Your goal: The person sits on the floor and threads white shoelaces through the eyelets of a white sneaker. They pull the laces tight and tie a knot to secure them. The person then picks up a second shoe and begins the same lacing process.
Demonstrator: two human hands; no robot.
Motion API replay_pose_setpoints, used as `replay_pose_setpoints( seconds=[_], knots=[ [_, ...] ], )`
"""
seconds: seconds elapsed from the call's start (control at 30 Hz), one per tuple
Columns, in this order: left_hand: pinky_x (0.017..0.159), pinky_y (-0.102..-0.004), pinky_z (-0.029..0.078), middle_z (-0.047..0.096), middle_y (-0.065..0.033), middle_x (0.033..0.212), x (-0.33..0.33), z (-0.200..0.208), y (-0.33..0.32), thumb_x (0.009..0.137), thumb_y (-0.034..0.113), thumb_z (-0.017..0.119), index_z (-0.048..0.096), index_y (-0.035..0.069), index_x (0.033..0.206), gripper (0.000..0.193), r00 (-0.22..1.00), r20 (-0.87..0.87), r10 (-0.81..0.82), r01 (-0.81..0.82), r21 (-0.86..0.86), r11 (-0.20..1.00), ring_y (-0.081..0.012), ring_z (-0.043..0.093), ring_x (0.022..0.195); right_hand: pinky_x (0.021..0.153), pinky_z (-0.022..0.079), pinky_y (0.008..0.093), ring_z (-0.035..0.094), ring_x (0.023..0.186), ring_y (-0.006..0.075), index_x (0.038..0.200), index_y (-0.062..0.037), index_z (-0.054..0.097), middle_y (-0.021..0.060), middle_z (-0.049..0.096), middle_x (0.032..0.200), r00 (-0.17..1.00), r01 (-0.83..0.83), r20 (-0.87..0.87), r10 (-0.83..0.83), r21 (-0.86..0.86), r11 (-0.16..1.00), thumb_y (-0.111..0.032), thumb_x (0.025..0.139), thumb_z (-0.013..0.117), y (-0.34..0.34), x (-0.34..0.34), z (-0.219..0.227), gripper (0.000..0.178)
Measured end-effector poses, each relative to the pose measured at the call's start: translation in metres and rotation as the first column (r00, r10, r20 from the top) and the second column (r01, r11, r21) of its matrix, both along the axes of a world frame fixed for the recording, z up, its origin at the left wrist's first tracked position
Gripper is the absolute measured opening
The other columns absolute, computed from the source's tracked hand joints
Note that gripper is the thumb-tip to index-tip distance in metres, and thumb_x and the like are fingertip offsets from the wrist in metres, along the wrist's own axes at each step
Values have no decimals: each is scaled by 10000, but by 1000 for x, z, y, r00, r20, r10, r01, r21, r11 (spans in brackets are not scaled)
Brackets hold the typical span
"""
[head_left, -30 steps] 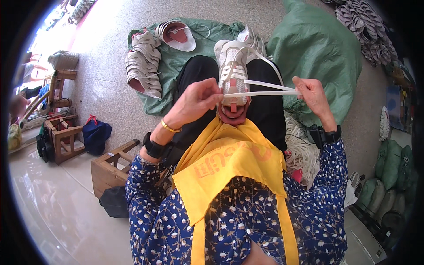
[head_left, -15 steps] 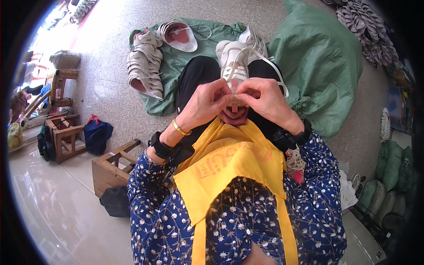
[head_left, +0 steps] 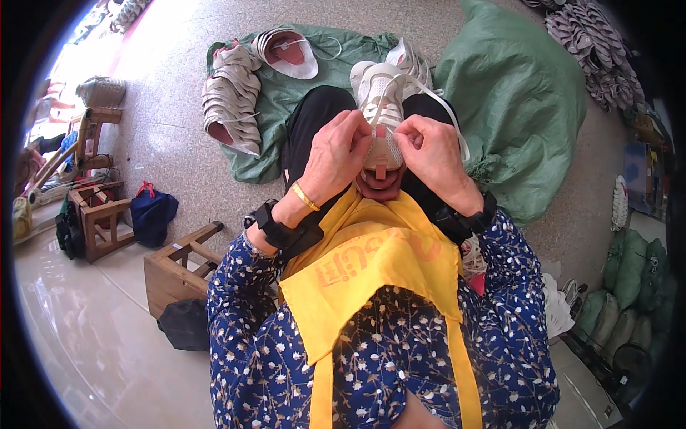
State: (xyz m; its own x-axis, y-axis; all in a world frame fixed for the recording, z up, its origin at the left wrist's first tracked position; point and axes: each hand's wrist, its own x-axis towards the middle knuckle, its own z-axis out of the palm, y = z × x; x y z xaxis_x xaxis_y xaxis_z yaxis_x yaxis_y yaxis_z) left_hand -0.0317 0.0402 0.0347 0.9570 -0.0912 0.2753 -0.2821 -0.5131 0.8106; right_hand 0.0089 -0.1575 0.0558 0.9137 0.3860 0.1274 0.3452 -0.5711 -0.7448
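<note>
A white and beige sneaker upper (head_left: 382,151) rests between my knees, toe pointing away, its pink lining and pull tab toward me. White shoelace (head_left: 444,107) crosses its front, with a loose loop hanging to the right. My left hand (head_left: 337,151) is closed at the left of the tongue, finger and thumb pinched where a strand of lace runs down. On the opposite side, my right hand (head_left: 434,159) pinches close to the upper's edge; what lies between those fingertips is too small to make out. The hands are slightly apart.
Stacked shoe uppers (head_left: 234,100) and a single upper (head_left: 286,51) lie on a flat green sack (head_left: 275,154) at the far left. A bulging green sack (head_left: 511,100) sits at the right. A wooden stool (head_left: 175,279) stands at my left, and grey uppers (head_left: 593,53) are heaped far right.
My hands have drawn apart from where they met over the tongue, the left moving left and the right moving right. The upper's tongue now shows between them.
</note>
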Motion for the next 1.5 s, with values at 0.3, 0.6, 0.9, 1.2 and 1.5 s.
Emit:
replay_pose_setpoints(
  seconds=[0.3, 0.6, 0.9, 1.2, 1.5],
  knots=[
    [575, -307, 474, 563, -84, 796, 0, -5, -1, 845, -15, 684, 592, 6, 890, 104, 1000, -3, 17, -17, -21, 1000, -188, 591, 611, 605, 535, 366, 702, 670, 285, 858, 3, 655, 146, 701, 756, 994, 90, -66, -84, 94, 991, -62, 867, 709, 9, -18, -6, 85],
    [598, -309, 477, 565, -75, 803, 0, -5, -2, 843, -11, 692, 597, 12, 904, 115, 999, -34, 30, -31, -12, 999, -182, 586, 645, 619, 537, 330, 709, 651, 228, 882, 31, 699, 156, 712, 731, 969, 141, -222, -106, 148, 979, -89, 897, 699, 0, -5, -24, 120],
    [611, -314, 470, 573, -72, 801, 5, -13, 0, 841, 12, 710, 621, 21, 938, 132, 997, -72, 14, -17, -44, 999, -174, 563, 650, 609, 517, 342, 685, 636, 206, 878, 29, 712, 153, 719, 764, 951, 68, -306, -29, 118, 991, -161, 903, 733, 14, 7, -15, 192],
    [618, -335, 486, 607, -92, 800, 11, -17, 3, 865, 47, 718, 599, 9, 942, 147, 998, -59, -21, 21, 2, 1000, -197, 595, 659, 677, 543, 432, 694, 775, 395, 849, 20, 655, 223, 681, 765, 991, -120, 51, 125, -100, 988, -91, 842, 693, 18, 16, -1, 118],
    [646, -333, 513, 631, -108, 761, 11, -5, 38, 902, 8, 633, 553, -1, 921, 83, 988, -151, -23, 32, 52, 998, -201, 631, 692, 632, 529, 301, 676, 675, 156, 884, 2, 677, 92, 691, 733, 915, -275, -300, 269, 20, 961, -102, 837, 710, -18, 48, 19, 119]
  ],
)
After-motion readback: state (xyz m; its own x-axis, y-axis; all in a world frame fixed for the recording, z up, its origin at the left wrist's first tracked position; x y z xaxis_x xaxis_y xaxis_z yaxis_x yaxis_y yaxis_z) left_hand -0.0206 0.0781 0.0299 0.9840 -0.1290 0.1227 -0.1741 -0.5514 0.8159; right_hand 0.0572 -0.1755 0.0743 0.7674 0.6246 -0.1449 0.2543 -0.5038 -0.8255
